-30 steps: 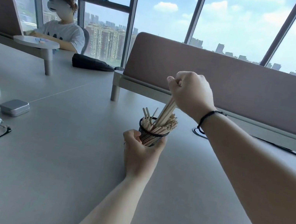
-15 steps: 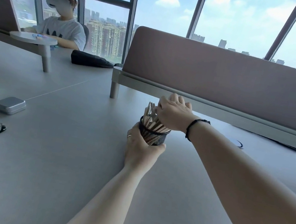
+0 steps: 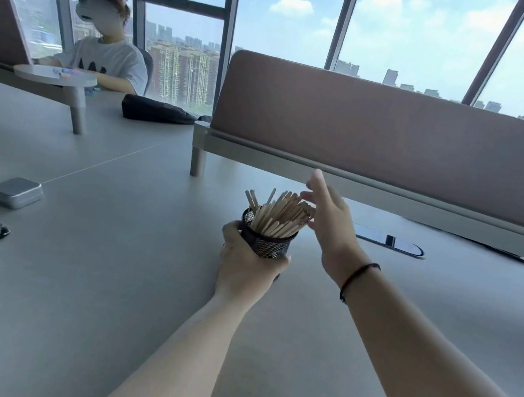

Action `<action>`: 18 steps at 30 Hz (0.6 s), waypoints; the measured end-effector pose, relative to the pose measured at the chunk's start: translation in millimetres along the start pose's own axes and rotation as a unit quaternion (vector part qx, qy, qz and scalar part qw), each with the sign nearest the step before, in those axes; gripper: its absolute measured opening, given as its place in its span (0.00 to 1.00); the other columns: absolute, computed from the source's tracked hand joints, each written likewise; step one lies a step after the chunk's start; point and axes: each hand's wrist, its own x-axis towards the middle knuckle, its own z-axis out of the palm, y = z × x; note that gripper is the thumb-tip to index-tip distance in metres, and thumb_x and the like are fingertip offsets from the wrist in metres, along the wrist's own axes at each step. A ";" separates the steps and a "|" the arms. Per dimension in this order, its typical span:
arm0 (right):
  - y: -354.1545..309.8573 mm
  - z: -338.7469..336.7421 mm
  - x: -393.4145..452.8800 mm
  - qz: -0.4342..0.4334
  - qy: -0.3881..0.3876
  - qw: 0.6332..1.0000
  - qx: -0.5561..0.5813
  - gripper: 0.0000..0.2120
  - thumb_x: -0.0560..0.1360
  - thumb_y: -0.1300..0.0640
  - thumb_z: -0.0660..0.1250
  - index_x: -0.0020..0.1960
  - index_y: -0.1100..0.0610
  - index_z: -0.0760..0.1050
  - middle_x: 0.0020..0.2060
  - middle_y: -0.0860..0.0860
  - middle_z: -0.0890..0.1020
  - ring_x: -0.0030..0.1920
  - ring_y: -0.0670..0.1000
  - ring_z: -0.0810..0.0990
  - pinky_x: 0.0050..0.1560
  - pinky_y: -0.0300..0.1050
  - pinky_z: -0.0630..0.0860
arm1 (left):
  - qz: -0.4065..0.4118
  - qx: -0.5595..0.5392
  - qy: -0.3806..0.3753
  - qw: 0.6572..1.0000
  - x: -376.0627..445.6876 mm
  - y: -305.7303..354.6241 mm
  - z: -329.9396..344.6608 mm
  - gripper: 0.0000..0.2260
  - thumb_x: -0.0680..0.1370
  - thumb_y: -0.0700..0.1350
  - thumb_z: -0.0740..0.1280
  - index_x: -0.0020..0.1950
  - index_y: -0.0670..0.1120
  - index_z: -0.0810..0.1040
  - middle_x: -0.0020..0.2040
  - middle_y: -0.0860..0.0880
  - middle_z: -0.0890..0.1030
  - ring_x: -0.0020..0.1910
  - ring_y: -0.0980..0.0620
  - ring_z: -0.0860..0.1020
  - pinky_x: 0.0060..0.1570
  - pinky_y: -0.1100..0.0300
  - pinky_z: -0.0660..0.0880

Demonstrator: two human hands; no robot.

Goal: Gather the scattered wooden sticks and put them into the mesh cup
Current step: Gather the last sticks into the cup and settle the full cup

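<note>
Head view: sticks (image 3: pixel 277 212) all in cup (image 3: pixel 266 243), none loose on table (image 3: pixel 104 276); left hand (image 3: pixel 247 270) grips cup, right hand (image 3: pixel 327 220) spread empty, looks done.

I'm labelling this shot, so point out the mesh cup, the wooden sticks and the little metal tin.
mesh cup (image 3: pixel 272 246): head view, on its black mesh wall, right of the fingers.
wooden sticks (image 3: pixel 280 213): head view, middle of the bundle above the rim.
metal tin (image 3: pixel 15 192): head view, on its lid.
</note>
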 end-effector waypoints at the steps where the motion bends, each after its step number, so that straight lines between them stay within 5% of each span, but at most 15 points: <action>1: 6.6 -1.7 -12.1 0.008 -0.009 1.000 0.002 0.22 0.76 0.36 0.64 0.60 0.50 0.75 0.55 0.45 0.81 0.52 0.38 0.79 0.52 0.38 0.74 | -0.001 0.004 0.001 1.000 -0.2 0.5 1.1 0.28 0.68 0.44 0.78 0.59 0.50 0.62 0.48 0.56 0.76 0.32 0.75 0.75 0.28 0.71 0.70; 4: 21.9 2.8 -36.0 -0.018 -0.007 0.998 -0.068 0.42 0.65 0.37 0.77 0.73 0.46 0.64 0.62 0.42 0.76 0.59 0.38 0.77 0.53 0.37 0.77 | 0.017 0.021 0.022 0.999 -1.7 2.5 4.4 0.32 0.65 0.49 0.79 0.58 0.49 0.61 0.49 0.55 0.76 0.41 0.65 0.79 0.30 0.70 0.70; 6: 23.3 8.1 -35.1 -0.040 0.025 0.985 -0.168 0.54 0.58 0.33 0.78 0.77 0.46 0.58 0.68 0.44 0.73 0.67 0.44 0.74 0.64 0.45 0.74 | 0.044 0.067 0.035 0.996 0.3 -2.1 9.8 0.38 0.61 0.57 0.78 0.64 0.50 0.62 0.56 0.54 0.73 0.60 0.52 0.74 0.44 0.62 0.71; 9: 18.4 14.1 -28.2 -0.038 0.008 0.974 -0.224 0.60 0.58 0.35 0.80 0.79 0.49 0.51 0.65 0.42 0.73 0.65 0.44 0.72 0.63 0.45 0.72 | 0.076 0.116 -0.004 0.990 1.6 -4.4 12.1 0.41 0.61 0.60 0.74 0.72 0.54 0.64 0.57 0.62 0.67 0.66 0.51 0.65 0.57 0.61 0.64; 11: 19.3 14.5 -20.9 -0.008 -0.007 0.983 -0.181 0.59 0.60 0.43 0.82 0.80 0.49 0.51 0.63 0.41 0.73 0.62 0.43 0.73 0.62 0.43 0.73 | 0.080 0.084 -0.040 0.992 1.4 -3.9 7.6 0.36 0.63 0.54 0.76 0.69 0.56 0.67 0.54 0.65 0.70 0.64 0.55 0.64 0.57 0.62 0.67; 14: 30.6 1.8 -1.1 0.066 -0.024 0.997 -0.017 0.52 0.59 0.58 0.83 0.77 0.51 0.60 0.61 0.54 0.80 0.58 0.53 0.82 0.61 0.51 0.79 | 0.020 0.000 -0.123 0.992 0.6 -2.0 -3.1 0.32 0.63 0.48 0.74 0.65 0.58 0.67 0.56 0.58 0.76 0.62 0.56 0.74 0.52 0.59 0.77; 18: 44.7 -13.9 8.1 0.106 -0.126 0.964 0.209 0.39 0.64 0.70 0.77 0.72 0.60 0.68 0.58 0.64 0.82 0.55 0.62 0.83 0.54 0.54 0.81 | 0.022 -0.006 -0.156 0.987 1.8 -0.3 -11.3 0.31 0.62 0.45 0.76 0.63 0.56 0.69 0.51 0.54 0.81 0.51 0.55 0.82 0.55 0.50 0.80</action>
